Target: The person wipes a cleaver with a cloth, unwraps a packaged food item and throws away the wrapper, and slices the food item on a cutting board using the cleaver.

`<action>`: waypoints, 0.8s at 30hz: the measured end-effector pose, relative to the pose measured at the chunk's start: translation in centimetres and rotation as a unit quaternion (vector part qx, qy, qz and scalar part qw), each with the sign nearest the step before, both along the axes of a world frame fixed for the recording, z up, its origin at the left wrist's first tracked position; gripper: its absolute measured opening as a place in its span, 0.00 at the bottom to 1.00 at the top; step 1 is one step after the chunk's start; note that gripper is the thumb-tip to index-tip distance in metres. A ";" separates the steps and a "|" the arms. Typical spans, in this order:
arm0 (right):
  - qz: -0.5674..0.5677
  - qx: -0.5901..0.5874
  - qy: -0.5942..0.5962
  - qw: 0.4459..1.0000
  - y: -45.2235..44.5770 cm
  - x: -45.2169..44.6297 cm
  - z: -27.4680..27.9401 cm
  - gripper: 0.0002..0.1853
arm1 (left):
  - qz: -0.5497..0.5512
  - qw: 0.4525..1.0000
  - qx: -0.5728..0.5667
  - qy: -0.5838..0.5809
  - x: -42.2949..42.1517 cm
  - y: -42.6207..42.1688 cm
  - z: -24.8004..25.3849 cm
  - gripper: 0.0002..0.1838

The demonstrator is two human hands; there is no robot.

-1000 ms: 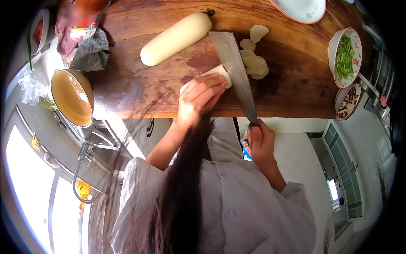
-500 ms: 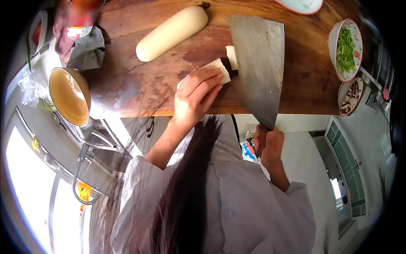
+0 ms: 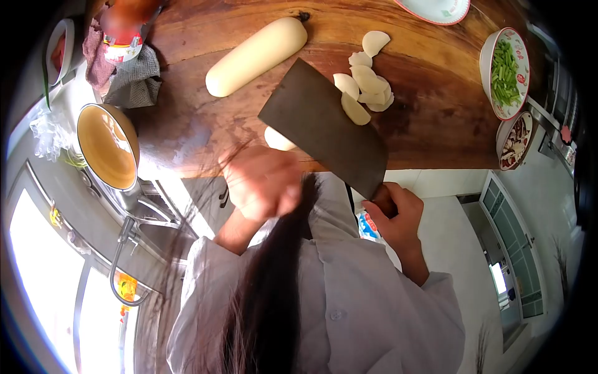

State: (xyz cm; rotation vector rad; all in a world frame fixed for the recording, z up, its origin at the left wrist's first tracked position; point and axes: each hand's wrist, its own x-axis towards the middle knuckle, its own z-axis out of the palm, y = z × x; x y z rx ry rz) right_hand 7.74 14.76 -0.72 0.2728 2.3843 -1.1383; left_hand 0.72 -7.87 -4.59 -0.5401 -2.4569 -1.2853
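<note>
A wide cleaver (image 3: pixel 330 128) is held by its handle in my right hand (image 3: pixel 398 212), near the front edge of the wooden board (image 3: pixel 448 131). Its blade slants up to the left over the board. My left hand (image 3: pixel 261 182), blurred by motion, hovers at the board's front edge, off the pale vegetable piece (image 3: pixel 278 139), which the blade partly hides; its fingers are too smeared to read. Several pale slices (image 3: pixel 372 84) lie right of the blade. A long whole peeled vegetable (image 3: pixel 256 56) rests behind it.
On the right stand a bowl of cut green pieces (image 3: pixel 506 73) and a smaller bowl of dark and white pieces (image 3: pixel 517 142). A white plate (image 3: pixel 436 9) is at the back. At left are an empty yellowish bowl (image 3: pixel 107 146), a grey cloth (image 3: pixel 134 78) and a faucet (image 3: pixel 117 262).
My left hand has come off the vegetable piece and moved back toward me. The cleaver has swung left, its blade now over the piece, and more slices show on the right.
</note>
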 end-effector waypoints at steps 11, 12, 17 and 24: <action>0.084 0.096 0.079 0.989 0.1 0.4 0.6 0.20 | -0.178 0.900 -0.331 -0.219 -3.5 4.5 2.5 0.26; 0.081 0.097 0.079 0.989 0.2 0.5 0.6 0.20 | -0.163 0.915 -0.307 -0.203 -3.7 4.5 2.9 0.26; -0.044 0.011 -0.050 0.998 0.9 1.6 0.8 0.16 | 0.021 0.995 -0.088 -0.045 -2.4 1.8 2.5 0.17; -0.267 -0.223 -0.014 0.937 1.0 3.2 -0.1 0.22 | -0.038 0.987 -0.037 -0.153 -2.3 3.8 -1.8 0.17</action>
